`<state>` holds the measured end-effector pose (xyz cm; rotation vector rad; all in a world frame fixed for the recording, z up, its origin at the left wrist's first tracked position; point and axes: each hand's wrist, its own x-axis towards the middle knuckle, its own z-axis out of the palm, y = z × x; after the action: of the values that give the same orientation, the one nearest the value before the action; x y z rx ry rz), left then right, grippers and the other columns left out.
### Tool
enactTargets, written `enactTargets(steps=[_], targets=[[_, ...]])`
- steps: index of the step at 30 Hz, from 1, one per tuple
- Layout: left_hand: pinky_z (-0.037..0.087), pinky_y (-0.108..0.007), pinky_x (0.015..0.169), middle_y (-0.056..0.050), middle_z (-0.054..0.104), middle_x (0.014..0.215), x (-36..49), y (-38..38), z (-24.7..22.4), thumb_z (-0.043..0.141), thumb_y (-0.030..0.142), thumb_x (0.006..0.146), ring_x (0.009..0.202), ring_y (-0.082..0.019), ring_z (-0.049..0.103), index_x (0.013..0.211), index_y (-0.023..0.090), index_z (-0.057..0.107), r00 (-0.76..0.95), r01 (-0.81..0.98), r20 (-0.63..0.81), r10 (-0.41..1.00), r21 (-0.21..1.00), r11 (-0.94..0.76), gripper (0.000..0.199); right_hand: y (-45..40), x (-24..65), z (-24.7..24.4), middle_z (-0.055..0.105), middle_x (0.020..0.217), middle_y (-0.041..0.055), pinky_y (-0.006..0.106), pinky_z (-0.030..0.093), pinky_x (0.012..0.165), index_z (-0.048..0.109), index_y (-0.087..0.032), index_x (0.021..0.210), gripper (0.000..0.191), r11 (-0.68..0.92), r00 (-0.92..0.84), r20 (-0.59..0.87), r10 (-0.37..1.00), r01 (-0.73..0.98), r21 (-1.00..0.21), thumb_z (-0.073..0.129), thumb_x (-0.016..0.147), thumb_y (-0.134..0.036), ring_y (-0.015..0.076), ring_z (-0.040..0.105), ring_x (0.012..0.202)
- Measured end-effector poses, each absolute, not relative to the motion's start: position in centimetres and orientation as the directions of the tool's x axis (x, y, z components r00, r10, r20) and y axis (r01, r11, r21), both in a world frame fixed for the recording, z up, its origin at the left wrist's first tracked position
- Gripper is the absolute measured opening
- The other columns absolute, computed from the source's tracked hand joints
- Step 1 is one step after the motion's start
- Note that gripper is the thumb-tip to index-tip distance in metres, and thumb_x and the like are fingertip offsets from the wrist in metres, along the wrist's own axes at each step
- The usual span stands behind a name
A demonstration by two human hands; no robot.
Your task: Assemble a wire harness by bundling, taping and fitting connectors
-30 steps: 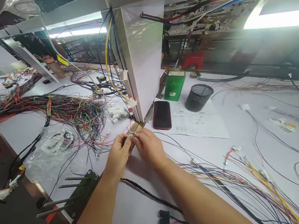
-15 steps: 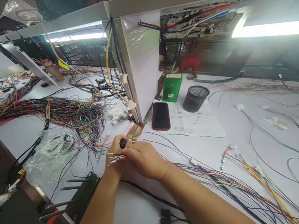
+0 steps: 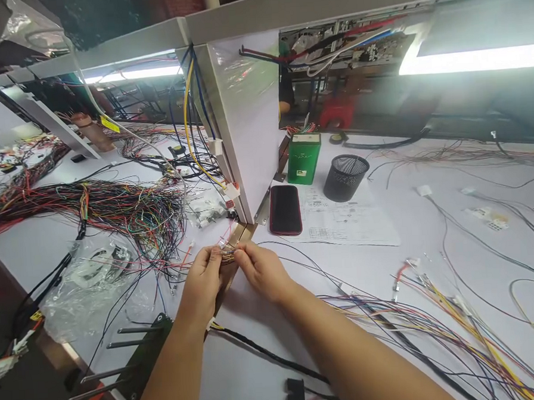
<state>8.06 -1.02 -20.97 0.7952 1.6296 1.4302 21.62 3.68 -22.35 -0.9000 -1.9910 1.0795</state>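
My left hand and my right hand meet over the seam between the two benches. Between their fingertips is a small bunch of thin wires, pinched from both sides. The wire ends are too small to make out clearly, and no black connector shows at the hands. Below my left wrist, a white connector ends a black-sleeved cable that runs down to the right. A black plastic block lies near the bottom edge, by my right forearm.
Left of my hands lie a tangled wire bundle, a clear plastic bag and a green board with metal rods. Beyond are a phone, drawing sheet, green box and mesh cup. Loose wires spread right.
My hands have drawn slightly apart, fingertips facing each other. The black connector has gone from sight. The coloured wire ends that stuck out leftward are now gathered between my fingers.
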Motion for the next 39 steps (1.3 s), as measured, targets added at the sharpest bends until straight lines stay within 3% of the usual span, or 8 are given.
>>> enactTargets(steps=[7, 15, 22, 31, 33, 35, 37, 39], targets=[[0.028, -0.017, 0.041, 0.008, 0.041, 0.048, 8.2, -1.4, -20.9, 0.055, 0.057, 0.084, 0.042, -0.008, 0.035, 0.087, 0.02, 0.054, -0.434, 0.05, -0.145, 0.889, 0.982, 0.184, 0.037, 4.9, 21.8, -22.4, 0.06, 0.075, -0.0001, 0.025, 0.041, 0.065, 0.061, -0.02, 0.087, 0.037, 0.23, -0.434, 0.157, 0.887, 0.12, -0.966, 0.038, 0.095, -0.048, 0.015, 0.053, 0.069], [0.026, -0.016, 0.04, 0.009, 0.039, 0.041, 8.6, -1.2, -20.4, 0.056, 0.054, 0.083, 0.038, -0.007, 0.034, 0.081, 0.02, 0.051, -0.379, -0.207, -0.227, 0.897, 0.966, 0.157, 0.034, 4.8, 21.8, -22.6, 0.054, 0.07, -0.0022, 0.024, 0.038, 0.059, 0.057, -0.02, 0.082, 0.037, 0.172, -0.428, 0.134, 0.894, 0.051, -0.984, 0.042, 0.091, -0.052, 0.0138, 0.048, 0.064], [0.027, -0.016, 0.041, 0.008, 0.043, 0.045, 8.2, -1.4, -21.0, 0.054, 0.05, 0.086, 0.037, -0.006, 0.032, 0.082, 0.02, 0.052, -0.32, -0.317, -0.264, 0.91, 0.935, 0.159, 0.03, 4.7, 21.8, -22.7, 0.053, 0.07, -0.002, 0.024, 0.034, 0.055, 0.055, -0.02, 0.082, 0.036, 0.103, -0.451, 0.087, 0.888, 0.012, -0.995, 0.042, 0.091, -0.053, 0.0133, 0.045, 0.061], [0.027, -0.017, 0.04, 0.009, 0.039, 0.041, 8.2, -1.2, -21.4, 0.05, 0.055, 0.087, 0.037, -0.007, 0.031, 0.086, 0.02, 0.052, -0.342, -0.2, -0.237, 0.91, 0.964, 0.176, 0.035, 4.7, 21.5, -22.7, 0.057, 0.074, -0.0029, 0.025, 0.038, 0.063, 0.056, -0.019, 0.084, 0.019, 0.11, -0.397, 0.065, 0.916, 0.091, -0.99, 0.057, 0.082, -0.039, 0.0142, 0.049, 0.068], [0.035, -0.019, 0.044, 0.006, 0.047, 0.051, 8.0, -1.1, -21.7, 0.048, 0.054, 0.088, 0.043, -0.009, 0.04, 0.093, 0.02, 0.054, -0.415, -0.02, -0.152, 0.897, 0.987, 0.158, 0.035, 4.8, 21.5, -22.6, 0.056, 0.072, -0.0036, 0.024, 0.037, 0.061, 0.055, -0.02, 0.081, 0.019, 0.118, -0.399, 0.065, 0.915, 0.109, -0.987, 0.056, 0.082, -0.038, 0.0138, 0.048, 0.066], [0.048, -0.026, 0.06, -0.003, 0.06, 0.079, 8.0, -1.3, -21.5, 0.052, 0.048, 0.088, 0.067, -0.014, 0.057, 0.103, 0.02, 0.056, -0.513, 0.332, 0.112, 0.851, 0.94, 0.076, 0.033, 4.9, 21.5, -22.7, 0.056, 0.071, -0.0037, 0.025, 0.037, 0.06, 0.055, -0.02, 0.081, 0.018, 0.129, -0.395, 0.074, 0.916, 0.114, -0.985, 0.055, 0.083, -0.038, 0.0137, 0.048, 0.065], [0.049, -0.037, 0.087, -0.011, 0.058, 0.111, 8.7, -1.7, -20.6, 0.058, 0.038, 0.087, 0.103, -0.022, 0.056, 0.112, 0.018, 0.056, -0.454, 0.687, 0.469, 0.758, 0.725, -0.038, 0.031, 5.0, 21.5, -22.9, 0.059, 0.075, -0.003, 0.025, 0.039, 0.062, 0.057, -0.02, 0.086, 0.018, 0.138, -0.386, 0.084, 0.919, 0.112, -0.984, 0.053, 0.084, -0.037, 0.0142, 0.05, 0.067], [0.041, -0.043, 0.1, -0.013, 0.054, 0.12, 10.3, -2.2, -19.1, 0.059, 0.026, 0.087, 0.118, -0.025, 0.049, 0.116, 0.018, 0.055, -0.241, 0.861, 0.688, 0.684, 0.477, -0.177, 0.031, 5.1, 21.6, -23.2, 0.061, 0.079, -0.002, 0.027, 0.042, 0.065, 0.058, -0.021, 0.09, 0.017, 0.163, -0.386, 0.102, 0.917, 0.127, -0.978, 0.051, 0.086, -0.036, 0.0149, 0.053, 0.07]])
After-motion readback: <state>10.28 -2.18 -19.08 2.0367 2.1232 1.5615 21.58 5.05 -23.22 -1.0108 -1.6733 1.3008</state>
